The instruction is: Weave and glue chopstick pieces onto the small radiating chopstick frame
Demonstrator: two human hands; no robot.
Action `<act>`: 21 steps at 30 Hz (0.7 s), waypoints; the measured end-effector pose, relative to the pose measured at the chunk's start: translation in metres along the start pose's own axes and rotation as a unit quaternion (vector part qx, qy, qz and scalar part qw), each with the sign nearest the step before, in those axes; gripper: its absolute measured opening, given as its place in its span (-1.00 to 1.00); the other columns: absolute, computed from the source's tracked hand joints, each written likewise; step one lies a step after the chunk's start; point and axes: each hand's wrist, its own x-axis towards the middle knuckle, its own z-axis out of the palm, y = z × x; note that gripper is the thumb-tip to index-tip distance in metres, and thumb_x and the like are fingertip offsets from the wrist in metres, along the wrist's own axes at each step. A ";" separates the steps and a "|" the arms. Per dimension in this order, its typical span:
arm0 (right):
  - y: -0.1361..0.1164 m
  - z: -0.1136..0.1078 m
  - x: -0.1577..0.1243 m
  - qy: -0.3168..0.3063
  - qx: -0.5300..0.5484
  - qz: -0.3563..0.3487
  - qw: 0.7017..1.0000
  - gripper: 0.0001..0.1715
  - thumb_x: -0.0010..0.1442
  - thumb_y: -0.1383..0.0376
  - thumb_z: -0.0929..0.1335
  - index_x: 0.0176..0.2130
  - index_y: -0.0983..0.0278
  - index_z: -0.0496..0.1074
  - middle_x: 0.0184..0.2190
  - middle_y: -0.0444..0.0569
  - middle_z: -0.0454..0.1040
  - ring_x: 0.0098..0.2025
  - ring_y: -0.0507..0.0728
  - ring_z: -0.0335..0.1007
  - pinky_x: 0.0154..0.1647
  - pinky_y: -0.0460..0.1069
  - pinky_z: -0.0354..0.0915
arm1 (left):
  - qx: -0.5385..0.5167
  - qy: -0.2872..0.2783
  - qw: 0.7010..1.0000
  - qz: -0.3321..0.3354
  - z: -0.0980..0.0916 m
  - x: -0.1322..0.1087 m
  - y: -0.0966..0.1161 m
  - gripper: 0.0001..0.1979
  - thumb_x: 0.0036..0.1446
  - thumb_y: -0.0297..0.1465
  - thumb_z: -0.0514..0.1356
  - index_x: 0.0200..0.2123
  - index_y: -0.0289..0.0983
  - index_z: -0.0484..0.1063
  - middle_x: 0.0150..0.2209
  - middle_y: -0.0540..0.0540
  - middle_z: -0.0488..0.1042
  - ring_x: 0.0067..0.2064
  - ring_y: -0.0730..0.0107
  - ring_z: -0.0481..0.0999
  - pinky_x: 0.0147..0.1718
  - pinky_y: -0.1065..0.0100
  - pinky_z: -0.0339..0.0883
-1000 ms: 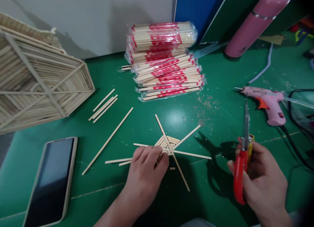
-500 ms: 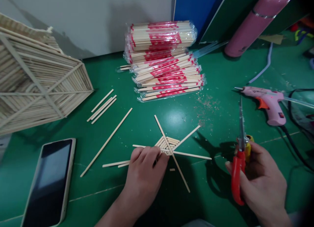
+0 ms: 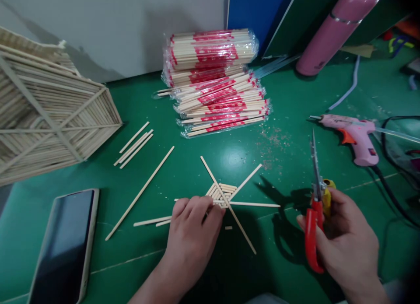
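So the stick frame (image 3: 226, 201) sits flat on the green table (image 3: 229, 153), out toward the middle, with its left part under the fingers of the left hand (image 3: 193, 229). The rest pokes out past the fingertips, toward the far and right edges of the table. That hand is palm down, fingers bunched and bent, thumb tucked in close. Can't tell if it's actually pinching a stick or just pressing, the fingers hide it.

The frame itself is pale wood, kinda like a lopsided star: long thin sticks crossing at one spot, with short pieces packed side by side between the arms on the far side, like nested V's. Two more sticks jut out from under the hand toward the table's left edge, and a tiny offcut (image 3: 229, 228) lies just beside the thumb.

Right hand (image 3: 344, 234) is well apart from the frame, wrapped around a pair of scissors (image 3: 316, 205) with a red handle, something yellow behind it, tips pointing at the far edge. Past the tips, over toward the right edge, there's a pink glue gun (image 3: 354, 135).
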 end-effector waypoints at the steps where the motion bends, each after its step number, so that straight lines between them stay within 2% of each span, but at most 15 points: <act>1: 0.000 0.000 0.000 -0.001 -0.003 0.000 1.000 -0.40 -0.16 0.23 0.41 -0.09 0.18 0.23 -0.43 -0.16 0.31 -0.47 0.02 0.30 -0.34 -0.04 0.39 | -0.005 -0.002 1.000 0.001 0.000 0.000 0.000 -0.88 0.11 -0.49 0.05 -0.42 -0.27 0.36 -0.40 -0.04 0.40 -0.35 0.38 0.35 -0.36 0.31 0.08; 9: 0.002 0.001 0.000 0.000 -0.034 -0.004 0.999 -0.42 -0.14 0.19 0.40 -0.09 0.18 0.23 -0.39 -0.12 0.32 -0.45 0.03 0.27 -0.38 -0.03 0.35 | -0.009 -0.001 1.000 -0.004 -0.001 0.002 0.002 -0.86 0.11 -0.48 0.04 -0.45 -0.25 0.36 -0.41 -0.03 0.41 -0.36 0.39 0.35 -0.37 0.31 0.07; 14: 0.000 0.001 -0.001 -0.006 -0.038 0.012 0.999 -0.40 -0.18 0.21 0.41 -0.10 0.18 0.22 -0.40 -0.13 0.31 -0.48 0.02 0.25 -0.41 -0.05 0.35 | -0.017 -0.019 0.999 -0.025 -0.002 0.002 0.001 -0.85 0.10 -0.49 0.04 -0.45 -0.25 0.37 -0.41 -0.03 0.39 -0.36 0.41 0.34 -0.38 0.33 0.08; 17: 0.000 0.000 0.000 -0.011 -0.045 0.018 0.999 -0.39 -0.18 0.21 0.41 -0.10 0.19 0.22 -0.41 -0.13 0.30 -0.49 0.02 0.25 -0.43 -0.04 0.35 | -0.032 -0.001 0.999 -0.031 -0.005 0.002 0.001 -0.92 0.06 -0.49 0.08 -0.42 -0.27 0.37 -0.38 -0.06 0.40 -0.35 0.39 0.34 -0.38 0.32 0.11; 21: -0.002 -0.002 0.001 -0.008 -0.072 -0.018 0.997 -0.41 -0.15 0.17 0.39 -0.09 0.22 0.21 -0.43 -0.12 0.31 -0.50 0.04 0.27 -0.41 -0.02 0.37 | -0.106 0.028 0.992 -0.059 -0.016 0.003 0.001 -0.96 0.02 -0.48 0.14 -0.39 -0.26 0.36 -0.42 -0.01 0.43 -0.39 0.43 0.36 -0.40 0.36 0.17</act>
